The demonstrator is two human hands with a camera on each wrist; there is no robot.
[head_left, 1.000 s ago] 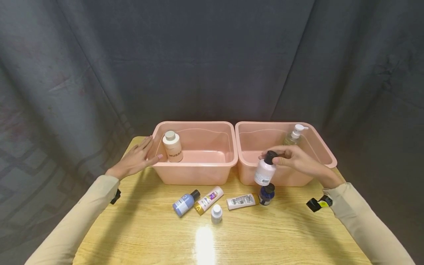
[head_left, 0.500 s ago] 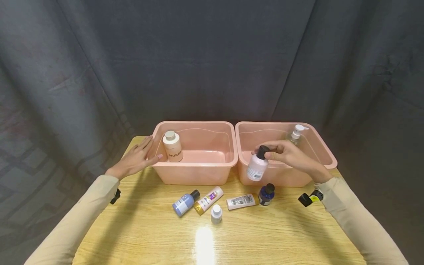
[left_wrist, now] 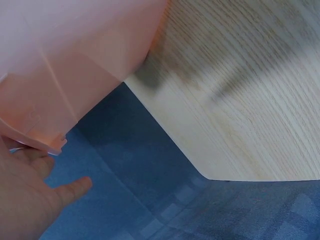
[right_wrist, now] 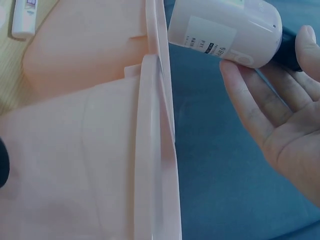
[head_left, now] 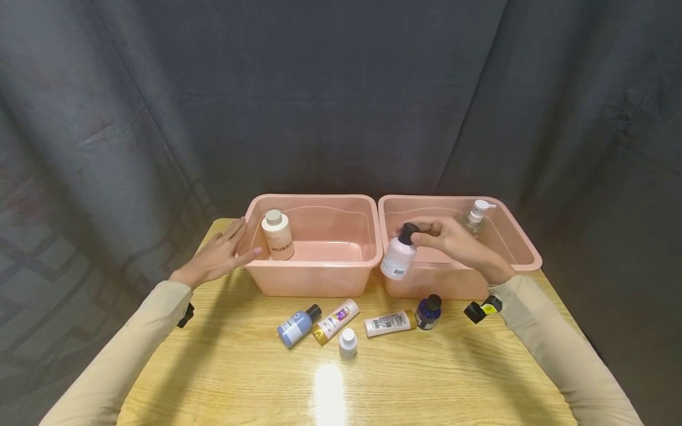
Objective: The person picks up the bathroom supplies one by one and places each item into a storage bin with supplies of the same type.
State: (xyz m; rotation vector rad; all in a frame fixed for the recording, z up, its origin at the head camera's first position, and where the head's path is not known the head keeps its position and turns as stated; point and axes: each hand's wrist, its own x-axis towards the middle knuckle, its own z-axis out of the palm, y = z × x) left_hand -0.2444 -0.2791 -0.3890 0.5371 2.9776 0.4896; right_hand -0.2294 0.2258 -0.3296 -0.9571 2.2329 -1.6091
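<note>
Right hand (head_left: 453, 241) and pale pink bottle (head_left: 399, 259) have shifted left since earlier. Its thumb and fingers pinch the black cap, bottle tilted below them. Small cap grip could slip; low base may clip left bin (head_left: 309, 281) rim nearby. Left hand (head_left: 217, 253), fingers straight, touches that bin.

Your right hand (head_left: 452, 238) covers part of the pump bottle (head_left: 476, 217) in the head view, and the fine print on the pale pink bottle (head_left: 398, 258) is too small there for you to read. In your right wrist view, that bottle runs off the top, and you cannot tell what the dark shape (right_wrist: 3, 162) cut by the left edge is. Your left wrist view crops your left hand (left_wrist: 27, 192) and the pink bin (left_wrist: 90, 60); the near edge of your surface (head_left: 256, 378) falls below the head view.
</note>
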